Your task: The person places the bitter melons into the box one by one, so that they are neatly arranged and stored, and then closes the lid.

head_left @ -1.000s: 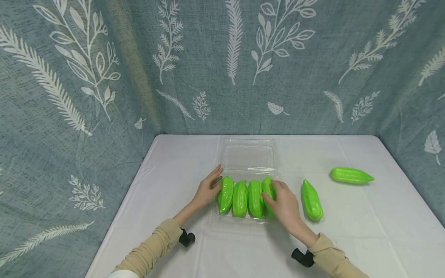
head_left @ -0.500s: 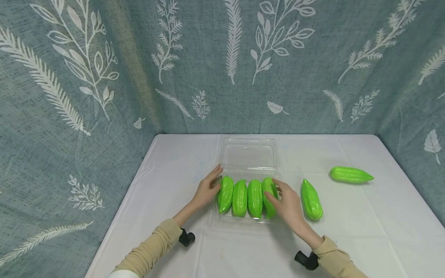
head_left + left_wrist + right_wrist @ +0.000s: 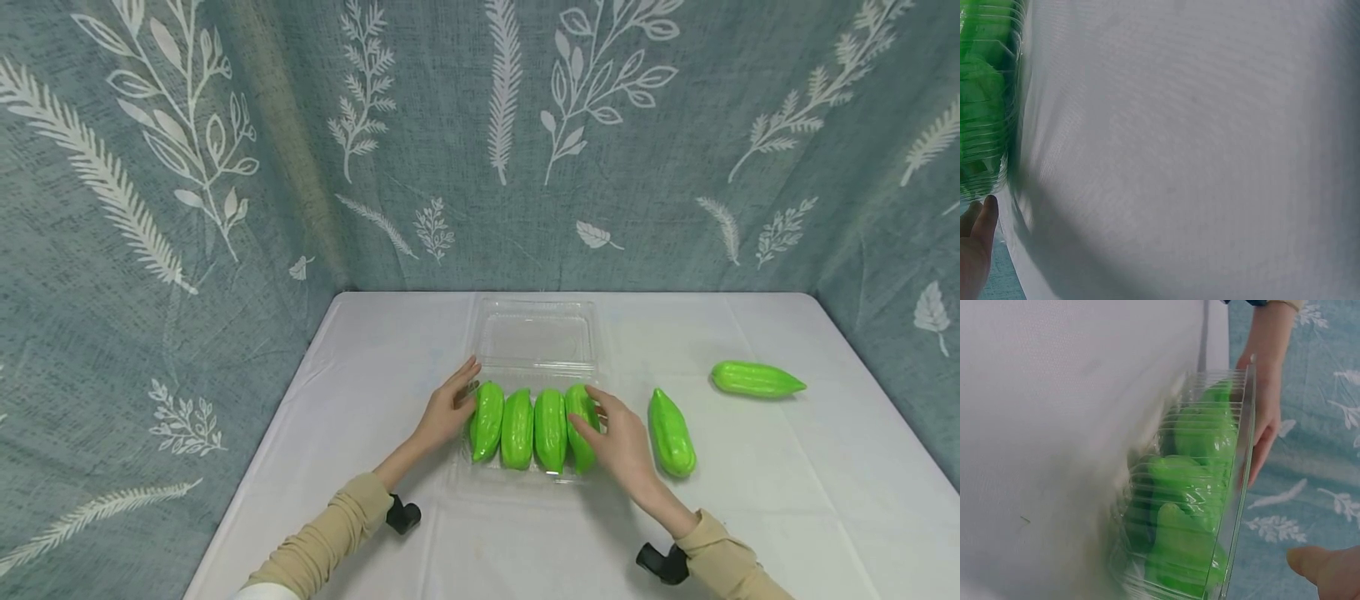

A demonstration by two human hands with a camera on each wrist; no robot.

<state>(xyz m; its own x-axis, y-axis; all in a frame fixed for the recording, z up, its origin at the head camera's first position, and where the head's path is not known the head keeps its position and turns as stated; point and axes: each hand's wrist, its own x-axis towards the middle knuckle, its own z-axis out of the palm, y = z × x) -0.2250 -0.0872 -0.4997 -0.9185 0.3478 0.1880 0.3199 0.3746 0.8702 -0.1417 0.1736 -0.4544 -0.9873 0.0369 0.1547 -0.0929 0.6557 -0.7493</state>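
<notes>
Hands first: left hand [image 3: 446, 417], fingers extended, at clear container's [image 3: 491, 472] left side, likely steadying; right hand [image 3: 621, 437] spread over rightmost vegetable [image 3: 579, 405], perhaps aligning it. Lid [image 3: 537, 333] back, giving access. Three vegetables [image 3: 517, 429] alongside; two loose vegetables [image 3: 672, 433] rightward.

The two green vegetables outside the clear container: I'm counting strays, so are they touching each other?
Apart. The head view shows it: bare white cloth separates the nearer vegetable from the farther vegetable.
</notes>
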